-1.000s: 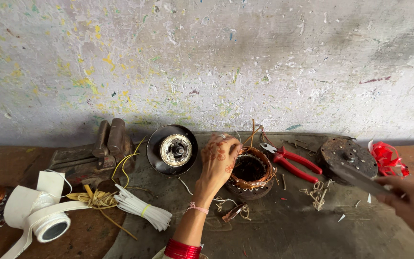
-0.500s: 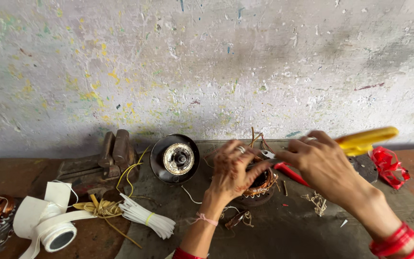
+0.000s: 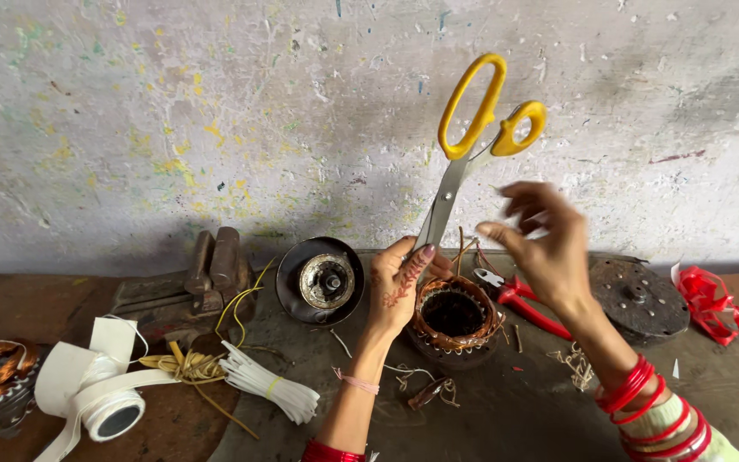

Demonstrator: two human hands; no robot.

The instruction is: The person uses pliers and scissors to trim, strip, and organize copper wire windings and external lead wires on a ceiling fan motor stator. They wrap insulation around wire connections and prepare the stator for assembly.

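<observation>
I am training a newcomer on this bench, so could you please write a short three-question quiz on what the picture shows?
1. True or false: the left hand holds the scissors by the blades, handles up.
2. Which lies just right of the copper coil? A white tape, B red pliers, C vice.
3. Fill in: the right hand is in the air and holds ____.

Key: 1 true. 2 B. 3 nothing.

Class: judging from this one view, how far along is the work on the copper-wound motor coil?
Done: copper winding sits in the round stator. In hand: left hand holds yellow-handled scissors by the blades, right hand open beside them. Left: loose copper ends above the coil look untrimmed.
</observation>
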